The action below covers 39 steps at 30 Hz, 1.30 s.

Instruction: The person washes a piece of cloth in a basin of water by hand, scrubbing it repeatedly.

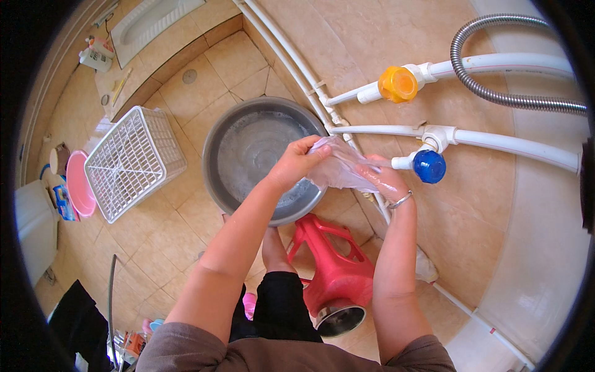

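Observation:
Between my two hands stretches a wet, pale lilac cloth, thin and creased. Its left end is pinched by the thumb and fingers of my left hand. My right hand, with a bangle at the wrist, grips the other end below a white spout. Water runs from that spout onto the cloth and my fingers. The tap has a blue knob. Under the cloth and to the left stands a round grey basin on the floor, holding water with some suds.
A white plastic crate stands left of the basin, beside a pink basin. Near my legs is a red plastic stool with a metal bowl. An orange-knobbed valve, white pipes and a metal hose line the wall.

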Each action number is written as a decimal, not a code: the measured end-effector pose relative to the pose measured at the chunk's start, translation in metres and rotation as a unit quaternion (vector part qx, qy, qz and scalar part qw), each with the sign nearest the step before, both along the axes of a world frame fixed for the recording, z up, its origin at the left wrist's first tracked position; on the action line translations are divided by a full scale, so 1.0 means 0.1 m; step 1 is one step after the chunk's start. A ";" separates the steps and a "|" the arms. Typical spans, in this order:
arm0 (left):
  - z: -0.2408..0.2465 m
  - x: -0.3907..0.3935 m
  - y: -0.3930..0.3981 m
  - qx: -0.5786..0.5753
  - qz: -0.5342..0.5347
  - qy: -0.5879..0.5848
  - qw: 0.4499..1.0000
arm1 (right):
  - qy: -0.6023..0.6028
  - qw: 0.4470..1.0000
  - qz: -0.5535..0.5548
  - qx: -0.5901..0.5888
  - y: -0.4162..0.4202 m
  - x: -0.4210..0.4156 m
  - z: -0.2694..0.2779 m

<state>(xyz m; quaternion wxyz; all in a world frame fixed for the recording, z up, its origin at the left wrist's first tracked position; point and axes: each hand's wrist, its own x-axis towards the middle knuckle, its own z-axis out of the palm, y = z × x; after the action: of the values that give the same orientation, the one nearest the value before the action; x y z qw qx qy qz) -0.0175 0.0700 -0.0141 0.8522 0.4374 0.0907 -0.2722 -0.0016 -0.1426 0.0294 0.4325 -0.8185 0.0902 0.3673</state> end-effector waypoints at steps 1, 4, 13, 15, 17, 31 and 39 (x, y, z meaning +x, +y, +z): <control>-0.01 -0.04 0.00 -0.011 0.001 0.013 1.000 | -0.003 0.999 -0.039 0.034 0.00 -0.01 -0.01; -0.08 -0.13 0.00 -0.031 -0.025 0.041 0.998 | -0.030 0.975 -0.154 0.159 0.05 -0.10 0.01; -0.07 -0.04 -0.03 -0.031 -0.107 -0.024 0.993 | 0.036 0.944 -0.143 0.294 0.26 -0.14 0.07; -0.03 0.04 -0.03 -0.061 -0.116 -0.031 0.991 | 0.012 0.951 -0.128 0.280 0.28 -0.13 0.13; -0.14 0.07 -0.08 -0.022 -0.112 -0.042 0.993 | -0.023 0.958 -0.114 0.261 0.28 -0.12 0.14; -0.11 -0.08 -0.49 -0.050 0.158 0.178 0.970 | -0.194 0.906 -0.303 0.224 0.56 -0.26 -0.21; 0.09 -0.12 -0.95 0.030 0.139 0.191 0.971 | -0.351 0.883 -0.309 0.032 0.56 -0.22 -0.31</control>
<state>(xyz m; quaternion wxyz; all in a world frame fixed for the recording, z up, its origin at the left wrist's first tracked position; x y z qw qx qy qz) -0.0293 -0.0251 -0.0046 0.8352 0.3860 0.3196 -0.2263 -0.0241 -0.0862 -0.0013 0.5534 -0.8103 0.1685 -0.0937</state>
